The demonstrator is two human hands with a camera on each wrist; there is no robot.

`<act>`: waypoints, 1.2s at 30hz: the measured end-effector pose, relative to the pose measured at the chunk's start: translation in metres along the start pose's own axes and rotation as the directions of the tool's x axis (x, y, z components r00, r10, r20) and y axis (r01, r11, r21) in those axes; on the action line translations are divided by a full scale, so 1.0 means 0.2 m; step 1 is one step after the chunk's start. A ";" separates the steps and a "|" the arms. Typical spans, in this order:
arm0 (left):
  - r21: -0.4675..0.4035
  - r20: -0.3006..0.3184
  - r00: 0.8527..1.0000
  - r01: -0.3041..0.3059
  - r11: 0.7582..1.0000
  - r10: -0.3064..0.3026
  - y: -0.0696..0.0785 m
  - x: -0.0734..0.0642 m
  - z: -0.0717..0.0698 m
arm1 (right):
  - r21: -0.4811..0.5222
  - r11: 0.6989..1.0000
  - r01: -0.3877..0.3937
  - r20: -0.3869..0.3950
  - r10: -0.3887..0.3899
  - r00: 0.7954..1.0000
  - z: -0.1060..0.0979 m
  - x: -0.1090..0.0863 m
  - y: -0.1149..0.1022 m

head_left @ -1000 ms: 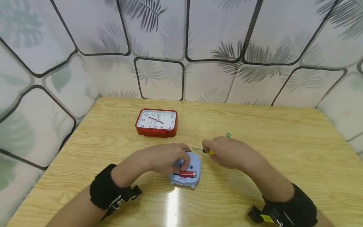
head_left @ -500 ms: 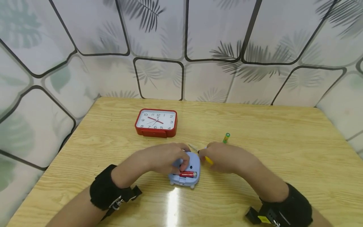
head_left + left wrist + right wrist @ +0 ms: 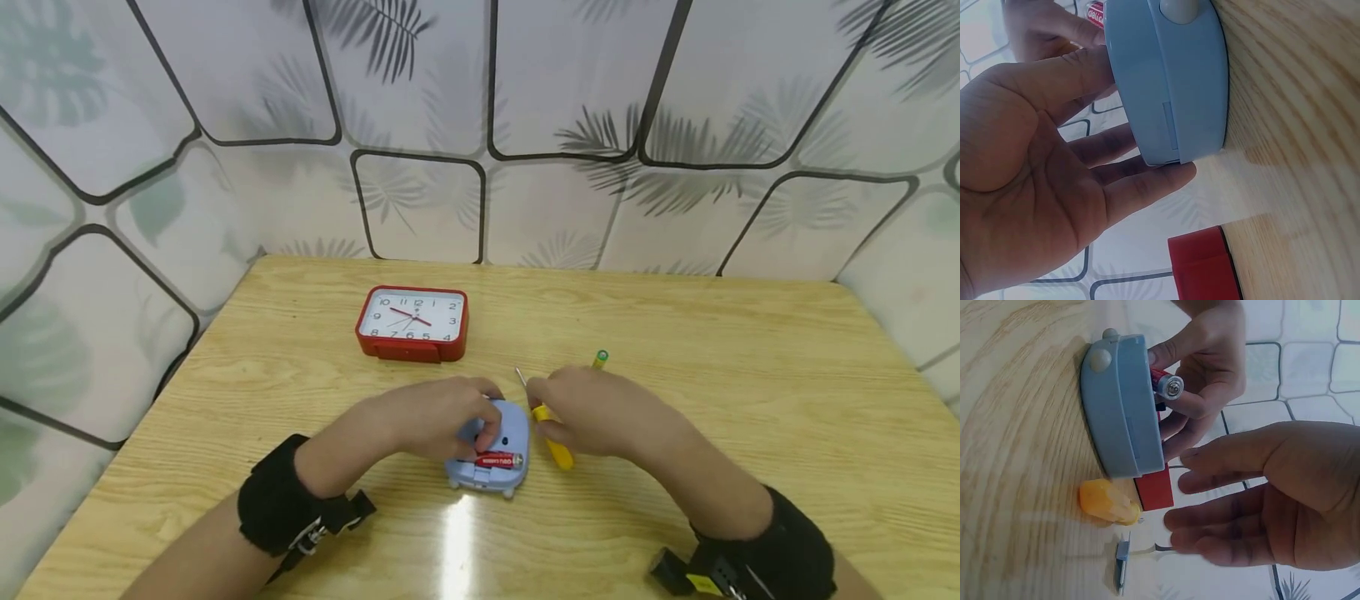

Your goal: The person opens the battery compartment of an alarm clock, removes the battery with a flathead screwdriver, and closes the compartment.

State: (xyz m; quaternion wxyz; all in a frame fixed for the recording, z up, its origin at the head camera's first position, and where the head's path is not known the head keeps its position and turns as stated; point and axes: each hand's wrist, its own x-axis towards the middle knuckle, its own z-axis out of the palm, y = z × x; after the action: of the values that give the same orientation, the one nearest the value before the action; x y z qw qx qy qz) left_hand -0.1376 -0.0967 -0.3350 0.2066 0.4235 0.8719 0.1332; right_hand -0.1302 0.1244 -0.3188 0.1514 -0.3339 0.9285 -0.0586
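Observation:
My left hand (image 3: 431, 417) holds a small light-blue device (image 3: 515, 421) with round feet, which lies on the table. Its thumb and fingers curl over the body, as the left wrist view also shows. A red battery (image 3: 501, 460) lies across the device's upper face near the thumb. Just right of it, a screwdriver (image 3: 559, 453) with a yellow handle lies on the table, its metal tip pointing away. Close over the screwdriver is my right hand (image 3: 603, 412); in the right wrist view its fingers are extended and hold nothing.
A red-framed clock (image 3: 412, 315) sits behind the left hand. A green battery (image 3: 601, 358) lies beyond the right hand, partly hidden. The right wrist view shows a small flat bluish piece (image 3: 1122, 557) near the screwdriver. Patterned fabric walls (image 3: 420, 208) border the wooden table (image 3: 712, 333).
My right hand has brought the screwdriver beside the device, turned it, and let it go. The left hand and device have stayed in place.

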 end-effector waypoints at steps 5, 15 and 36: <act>0.008 -0.014 1.000 -0.016 1.000 0.016 0.00 0.00 0.00 | 0.017 0.986 0.169 -0.092 -0.167 0.982 -0.01 -0.01 -0.02; 0.017 -0.037 0.999 -0.035 0.999 0.035 -0.01 0.00 0.00 | 0.056 0.954 0.296 -0.039 -0.294 0.955 0.05 0.01 -0.09; 0.022 -0.021 0.999 -0.034 0.999 0.035 0.00 -0.01 -0.01 | 0.024 0.953 0.303 -0.155 -0.296 0.943 -0.02 -0.04 -0.06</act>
State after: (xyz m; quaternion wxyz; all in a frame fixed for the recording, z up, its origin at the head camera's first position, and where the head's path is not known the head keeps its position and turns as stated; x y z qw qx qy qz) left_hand -0.1373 -0.0978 -0.3335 0.1903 0.4392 0.8681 0.1316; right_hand -0.1191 0.1204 -0.3101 0.0787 -0.4619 0.8741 -0.1279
